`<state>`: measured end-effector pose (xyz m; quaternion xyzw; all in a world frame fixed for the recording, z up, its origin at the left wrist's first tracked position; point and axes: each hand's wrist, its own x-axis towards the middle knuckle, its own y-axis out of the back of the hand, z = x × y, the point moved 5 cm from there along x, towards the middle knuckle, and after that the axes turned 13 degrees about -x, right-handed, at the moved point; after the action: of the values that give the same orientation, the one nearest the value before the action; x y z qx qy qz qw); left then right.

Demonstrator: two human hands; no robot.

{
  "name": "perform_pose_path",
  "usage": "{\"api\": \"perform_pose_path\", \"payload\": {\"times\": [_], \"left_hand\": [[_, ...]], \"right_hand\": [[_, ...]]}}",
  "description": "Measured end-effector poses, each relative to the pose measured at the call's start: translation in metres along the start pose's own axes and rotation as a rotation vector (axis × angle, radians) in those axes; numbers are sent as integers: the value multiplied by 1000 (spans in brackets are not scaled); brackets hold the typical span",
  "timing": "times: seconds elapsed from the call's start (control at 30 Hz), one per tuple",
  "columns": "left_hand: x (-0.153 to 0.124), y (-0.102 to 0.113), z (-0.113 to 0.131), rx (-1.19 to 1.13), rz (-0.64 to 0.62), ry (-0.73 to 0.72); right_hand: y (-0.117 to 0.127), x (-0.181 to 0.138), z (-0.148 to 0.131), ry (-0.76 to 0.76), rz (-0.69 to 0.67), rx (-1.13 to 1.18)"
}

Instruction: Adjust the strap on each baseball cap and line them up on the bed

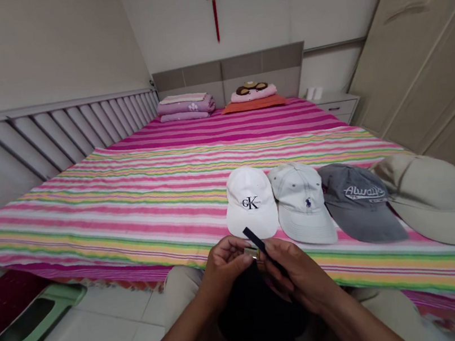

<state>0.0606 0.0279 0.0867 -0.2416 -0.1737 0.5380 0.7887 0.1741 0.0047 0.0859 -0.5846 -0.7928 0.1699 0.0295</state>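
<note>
Both my hands hold a black cap (255, 311) low in front of me, over my lap. My left hand (225, 268) pinches the cap's metal buckle (251, 252). My right hand (294, 271) grips the dark adjusting strap (256, 238), which sticks up between my fingers. Just beyond my hands, several caps lie in a row along the near edge of the bed: a white cap (250, 204) with a black logo, a pale grey cap (304, 202), a dark grey cap (358, 202) with white lettering, and a beige cap (431, 200).
The bed carries a pink, yellow and green striped sheet (148, 188). Folded bedding (186, 106) and pillows (253, 97) lie at the headboard. A green plastic stool (32, 325) stands on the floor at left. A nightstand (337, 103) and wardrobe (423, 50) are at right.
</note>
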Motion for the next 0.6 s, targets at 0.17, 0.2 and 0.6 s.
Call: {"api": "perform_pose_path", "payload": {"times": [0.17, 0.2, 0.6], "left_hand": [[0, 6, -11, -315, 42, 91], [1, 7, -13, -331, 49, 96], [4, 13, -19, -365, 103, 115]], "right_hand": [[8, -3, 0, -5, 78, -40], [10, -4, 0, -9, 86, -35], [11, -3, 6, -60, 61, 0]]}}
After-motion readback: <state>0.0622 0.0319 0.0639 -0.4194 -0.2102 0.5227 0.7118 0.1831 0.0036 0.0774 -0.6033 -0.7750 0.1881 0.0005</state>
